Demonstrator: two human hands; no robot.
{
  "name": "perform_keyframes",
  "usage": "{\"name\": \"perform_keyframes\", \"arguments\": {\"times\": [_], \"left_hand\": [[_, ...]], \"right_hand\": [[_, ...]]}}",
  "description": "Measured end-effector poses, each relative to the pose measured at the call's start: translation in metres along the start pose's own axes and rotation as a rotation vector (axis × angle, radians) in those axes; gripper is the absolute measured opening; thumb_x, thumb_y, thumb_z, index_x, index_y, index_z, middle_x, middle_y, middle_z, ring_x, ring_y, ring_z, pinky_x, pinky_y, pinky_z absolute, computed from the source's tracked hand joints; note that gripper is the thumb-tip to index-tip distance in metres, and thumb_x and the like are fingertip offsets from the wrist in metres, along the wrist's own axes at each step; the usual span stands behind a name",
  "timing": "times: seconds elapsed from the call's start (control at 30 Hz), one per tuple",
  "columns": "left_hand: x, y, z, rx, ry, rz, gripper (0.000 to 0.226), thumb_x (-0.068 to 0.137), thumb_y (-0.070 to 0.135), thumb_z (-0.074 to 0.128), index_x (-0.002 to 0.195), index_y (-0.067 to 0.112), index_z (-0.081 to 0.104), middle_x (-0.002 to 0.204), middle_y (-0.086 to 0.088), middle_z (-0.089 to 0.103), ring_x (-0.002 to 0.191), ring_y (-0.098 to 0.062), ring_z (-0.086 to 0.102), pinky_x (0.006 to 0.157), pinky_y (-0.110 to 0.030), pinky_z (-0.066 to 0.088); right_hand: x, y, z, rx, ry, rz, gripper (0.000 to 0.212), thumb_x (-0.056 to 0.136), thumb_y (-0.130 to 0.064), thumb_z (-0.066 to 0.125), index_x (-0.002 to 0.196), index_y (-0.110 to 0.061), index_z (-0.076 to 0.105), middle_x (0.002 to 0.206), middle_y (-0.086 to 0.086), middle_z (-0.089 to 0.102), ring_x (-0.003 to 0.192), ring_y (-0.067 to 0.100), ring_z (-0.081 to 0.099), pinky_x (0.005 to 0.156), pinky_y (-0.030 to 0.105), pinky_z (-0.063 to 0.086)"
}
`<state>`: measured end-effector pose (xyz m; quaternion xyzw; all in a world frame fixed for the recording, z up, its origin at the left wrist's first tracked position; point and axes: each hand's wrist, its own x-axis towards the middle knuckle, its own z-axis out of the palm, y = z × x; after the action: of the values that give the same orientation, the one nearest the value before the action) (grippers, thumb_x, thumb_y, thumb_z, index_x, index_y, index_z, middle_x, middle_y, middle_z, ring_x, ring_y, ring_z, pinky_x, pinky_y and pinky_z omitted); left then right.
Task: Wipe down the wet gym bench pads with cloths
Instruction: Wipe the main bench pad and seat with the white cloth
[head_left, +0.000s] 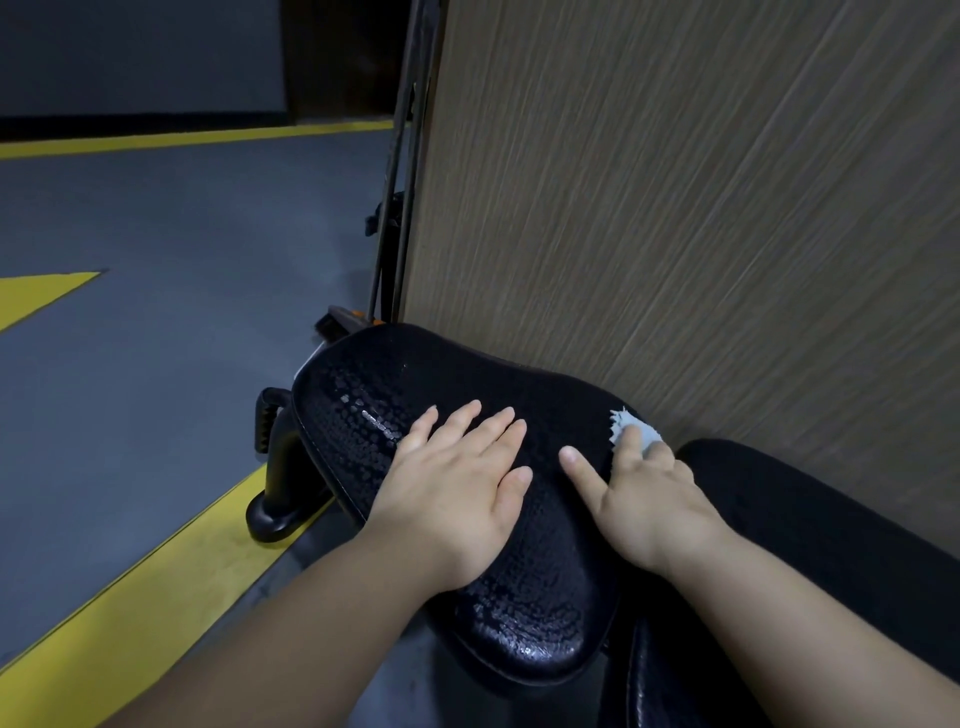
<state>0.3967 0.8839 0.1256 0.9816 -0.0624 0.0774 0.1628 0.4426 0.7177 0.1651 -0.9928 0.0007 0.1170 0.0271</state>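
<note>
Droplets (375, 415) on black pad (545, 582); grey floor (182, 234)

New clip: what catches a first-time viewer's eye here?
Two bare hands on a glossy black seat pad, centre frame: the left hand lies flat on it, the right hand presses a small pale cloth near the pad's far edge. Water beads glisten on the pad's left side; yellow floor stripes run at left.
</note>
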Motion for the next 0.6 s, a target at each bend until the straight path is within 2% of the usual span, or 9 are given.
{"name": "perform_keyframes", "arguments": {"times": [0.27, 0.47, 0.6], "left_hand": [[-0.001, 0.0, -0.002, -0.002, -0.009, -0.001, 0.088, 0.074, 0.053, -0.021, 0.155, 0.032, 0.008, 0.161, 0.02, 0.002, 0.148, -0.007, -0.008, 0.119, -0.035, -0.011], [0.0, -0.001, -0.001, 0.0, -0.012, -0.002, 0.088, 0.074, 0.054, -0.02, 0.155, 0.032, 0.008, 0.161, 0.02, 0.002, 0.148, -0.007, -0.009, 0.119, -0.036, -0.012], [0.002, -0.001, 0.001, -0.004, 0.006, 0.004, 0.086, 0.076, 0.054, -0.018, 0.155, 0.032, 0.01, 0.161, 0.019, 0.003, 0.148, -0.008, -0.008, 0.118, -0.037, -0.013]], "right_hand": [[0.044, -0.002, -0.004, 0.131, -0.008, 0.068, 0.096, 0.085, -0.078, 0.018, 0.153, -0.011, 0.008, 0.149, 0.018, 0.024, 0.136, 0.035, 0.027, 0.108, 0.044, 0.028], [0.091, 0.006, -0.014, 0.295, -0.01, 0.049, 0.09, 0.087, -0.077, 0.017, 0.149, -0.012, 0.026, 0.149, 0.016, 0.036, 0.136, 0.033, 0.035, 0.108, 0.042, 0.028], [0.109, -0.009, -0.023, 0.237, -0.044, 0.005, 0.089, 0.089, -0.074, 0.011, 0.148, -0.011, 0.031, 0.149, 0.012, 0.038, 0.137, 0.031, 0.035, 0.109, 0.042, 0.028]]}}
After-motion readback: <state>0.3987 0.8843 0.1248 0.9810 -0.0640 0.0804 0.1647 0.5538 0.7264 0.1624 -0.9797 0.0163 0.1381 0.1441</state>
